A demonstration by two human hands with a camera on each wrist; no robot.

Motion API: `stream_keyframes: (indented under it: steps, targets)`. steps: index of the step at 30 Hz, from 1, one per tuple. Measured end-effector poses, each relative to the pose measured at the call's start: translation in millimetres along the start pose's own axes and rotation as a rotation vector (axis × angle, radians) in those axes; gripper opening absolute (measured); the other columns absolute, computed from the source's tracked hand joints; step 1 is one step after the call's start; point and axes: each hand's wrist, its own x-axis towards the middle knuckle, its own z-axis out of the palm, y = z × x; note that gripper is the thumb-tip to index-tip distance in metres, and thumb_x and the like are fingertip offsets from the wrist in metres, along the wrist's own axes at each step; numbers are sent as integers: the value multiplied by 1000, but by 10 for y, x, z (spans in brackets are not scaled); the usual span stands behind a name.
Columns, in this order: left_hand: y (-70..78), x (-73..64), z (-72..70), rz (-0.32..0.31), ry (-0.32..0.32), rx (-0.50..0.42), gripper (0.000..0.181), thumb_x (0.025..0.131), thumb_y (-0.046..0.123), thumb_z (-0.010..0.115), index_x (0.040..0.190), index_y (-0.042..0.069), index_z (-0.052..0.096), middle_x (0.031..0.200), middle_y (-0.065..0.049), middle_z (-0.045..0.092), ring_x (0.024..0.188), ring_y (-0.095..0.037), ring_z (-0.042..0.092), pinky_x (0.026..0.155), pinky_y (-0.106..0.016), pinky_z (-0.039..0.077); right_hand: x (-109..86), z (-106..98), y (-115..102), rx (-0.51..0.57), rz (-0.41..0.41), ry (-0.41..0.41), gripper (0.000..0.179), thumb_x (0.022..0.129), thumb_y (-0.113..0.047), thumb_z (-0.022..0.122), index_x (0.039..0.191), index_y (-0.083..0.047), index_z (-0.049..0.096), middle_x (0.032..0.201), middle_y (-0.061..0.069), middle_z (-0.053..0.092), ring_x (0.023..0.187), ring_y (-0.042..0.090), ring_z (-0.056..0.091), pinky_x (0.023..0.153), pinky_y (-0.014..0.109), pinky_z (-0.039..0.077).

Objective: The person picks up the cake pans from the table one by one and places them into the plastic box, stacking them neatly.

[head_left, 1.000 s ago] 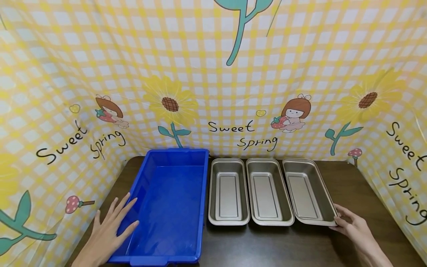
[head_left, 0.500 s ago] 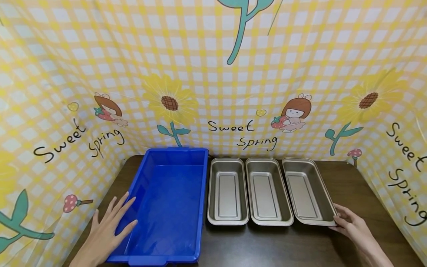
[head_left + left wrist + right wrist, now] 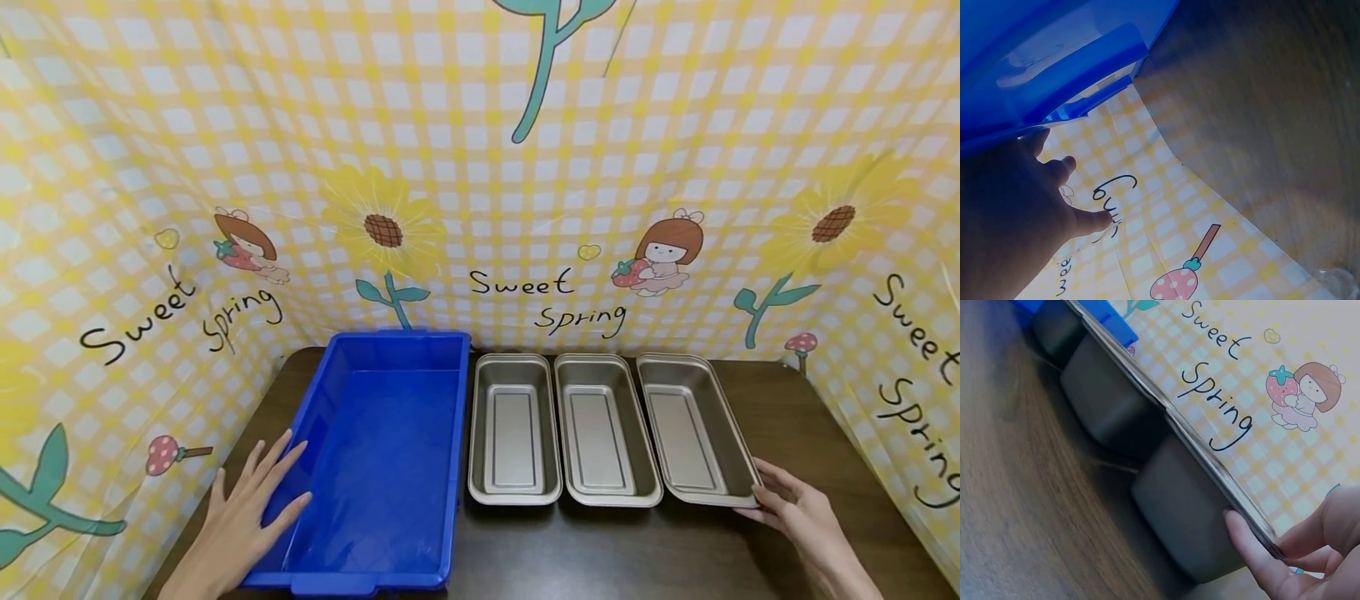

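as right fingers (image 3: 1259,550) grip | rightmost pan (image 3: 684,437) has corner between them

1. My left hand (image 3: 243,518) lies, fingers spread, over the left rim of a blue, rectangular plastic tray (image 3: 393,475).
2. My right hand (image 3: 802,510) pinches the near right corner of a silvery-grey, oblong metal loaf pan (image 3: 686,442).
3. Two matching pans, the middle pan (image 3: 597,437) and the left pan (image 3: 513,437), stand in a row between that one and my tray.
4. Everything stands on a dark brown wooden table (image 3: 570,554).
5. Facing me hangs yellow-and-white checked cloth (image 3: 487,200) printed with sunflowers.
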Motion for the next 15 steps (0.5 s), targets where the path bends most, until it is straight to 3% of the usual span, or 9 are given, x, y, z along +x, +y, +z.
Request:
stream_keyframes:
  steps: [1, 4, 6, 8, 10, 12, 15]
  targets:
    - [2, 3, -2, 0, 0, 0, 72, 106, 41, 64, 167, 19, 34, 177, -8, 16, 162, -41, 1, 110, -77, -24, -8, 1, 3, 20, 4, 3, 62, 106, 6, 54, 155, 24, 19, 112, -10, 64, 92, 4, 70, 82, 33, 63]
    - [4, 7, -4, -4, -4, -2, 72, 106, 41, 63, 167, 20, 33, 177, -8, 16, 162, -41, 1, 110, -77, -24, -30, 3, -8, 29, 18, 6, 65, 106, 7, 54, 156, 23, 17, 114, -7, 61, 93, 5, 70, 84, 34, 63]
    - [4, 7, -6, -5, -5, -3, 71, 106, 41, 63, 167, 20, 34, 177, -8, 17, 162, -42, 2, 110, -77, -24, -40, -1, -34, 7, 26, -3, 65, 107, 6, 52, 157, 22, 14, 124, 12, 59, 94, 3, 69, 85, 33, 62]
    - [2, -2, -1, -8, -7, -7, 71, 106, 41, 63, 167, 20, 34, 177, -8, 16, 162, -42, 1, 109, -77, -24, -55, -9, -69, -22, 38, -13, 64, 108, 6, 49, 158, 21, 13, 137, 30, 48, 94, 1, 68, 87, 32, 61]
    - [2, -8, -2, -5, -4, -11, 71, 106, 40, 63, 167, 19, 34, 177, -8, 16, 162, -43, 2, 110, -78, -23, -70, -12, -106, -44, 47, -20, 63, 109, 5, 47, 159, 20, 11, 146, 38, 35, 94, -1, 67, 89, 32, 61]
    - [3, -6, -6, -1, -1, -10, 71, 106, 40, 63, 167, 19, 33, 177, -8, 16, 162, -43, 2, 110, -77, -23, -86, -12, -134, -37, 52, -21, 63, 109, 5, 46, 159, 20, 11, 142, 31, 43, 95, -2, 67, 89, 32, 61]
    - [6, 0, -10, 4, 1, -12, 71, 106, 40, 64, 167, 20, 34, 177, -8, 16, 162, -42, 2, 111, -76, -23, -119, -7, -167, 16, 46, -10, 65, 108, 6, 48, 159, 21, 10, 123, 0, 59, 95, -1, 68, 88, 30, 61]
